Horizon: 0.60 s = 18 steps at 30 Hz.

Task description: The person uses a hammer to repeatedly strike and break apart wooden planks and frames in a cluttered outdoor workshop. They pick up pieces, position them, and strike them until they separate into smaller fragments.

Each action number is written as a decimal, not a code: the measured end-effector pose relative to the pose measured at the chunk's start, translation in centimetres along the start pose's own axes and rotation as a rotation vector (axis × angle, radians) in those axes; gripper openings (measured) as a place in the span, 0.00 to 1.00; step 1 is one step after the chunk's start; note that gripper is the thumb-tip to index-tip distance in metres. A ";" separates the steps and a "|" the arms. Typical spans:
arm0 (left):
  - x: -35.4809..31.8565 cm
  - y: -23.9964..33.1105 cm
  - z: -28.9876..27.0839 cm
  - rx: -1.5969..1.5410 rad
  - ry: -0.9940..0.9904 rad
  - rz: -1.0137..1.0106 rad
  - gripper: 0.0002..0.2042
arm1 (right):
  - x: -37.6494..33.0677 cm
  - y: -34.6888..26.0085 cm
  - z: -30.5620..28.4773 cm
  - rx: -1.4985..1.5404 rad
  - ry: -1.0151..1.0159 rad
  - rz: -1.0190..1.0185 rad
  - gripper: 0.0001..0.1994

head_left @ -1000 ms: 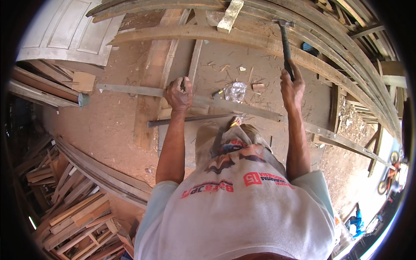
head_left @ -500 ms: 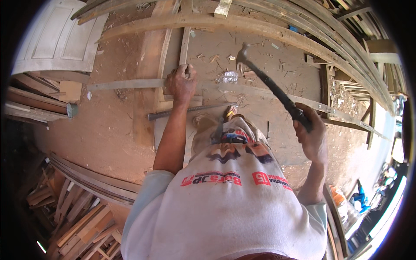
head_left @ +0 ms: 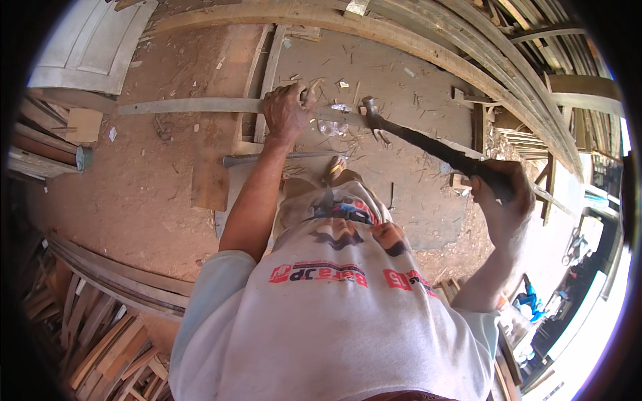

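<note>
Pale grey, long, narrow strip (head_left: 194, 105) (apparently wood): runs left to right, dipping rightward, and passes behind the left hand (head_left: 287, 113) in this view. Left fingers are curled inward at the strip; whether they pinch anything cannot be told. Right hand (head_left: 503, 184), over the strip's right part in view, is wrapped around the handle of a dark, long-handled hammer (head_left: 428, 144). Its head overlaps the strip (contact unconfirmed) right of the left fingers, its long axis sloping down rightward, roughly along the strip.
</note>
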<state>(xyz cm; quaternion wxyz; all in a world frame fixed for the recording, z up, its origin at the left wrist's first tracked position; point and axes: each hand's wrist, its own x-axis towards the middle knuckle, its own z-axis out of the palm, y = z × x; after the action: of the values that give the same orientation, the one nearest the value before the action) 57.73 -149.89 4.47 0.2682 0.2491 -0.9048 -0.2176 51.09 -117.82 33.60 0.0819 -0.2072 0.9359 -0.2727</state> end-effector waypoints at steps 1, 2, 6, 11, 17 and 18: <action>0.0 -0.3 -0.2 0.003 -0.154 -0.037 0.16 | 0.2 0.2 0.4 0.038 0.041 -0.027 0.16; 0.7 0.2 -1.6 0.015 -0.308 -0.069 0.19 | 0.5 0.7 1.1 0.085 0.083 -0.053 0.16; 1.5 -1.6 -4.0 0.027 -0.503 0.129 0.35 | 2.0 1.4 4.9 0.469 0.287 -0.013 0.16; 2.4 -5.6 -3.9 0.246 -0.657 0.137 0.37 | 5.1 0.7 9.3 1.049 0.361 -0.202 0.12; 3.5 -3.6 -5.7 0.232 -0.800 0.044 0.34 | 6.3 -1.6 9.0 1.421 0.313 -0.431 0.11; 3.4 -3.6 -5.9 0.235 -0.796 0.051 0.34 | 5.9 -2.4 8.6 1.395 0.309 -0.484 0.15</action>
<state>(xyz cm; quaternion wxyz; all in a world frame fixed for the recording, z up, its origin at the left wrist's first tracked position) 59.92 -156.17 8.31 -0.1274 0.1521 -0.9624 -0.1857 48.85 -126.30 27.45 -0.0003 -0.2663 0.4754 -0.8385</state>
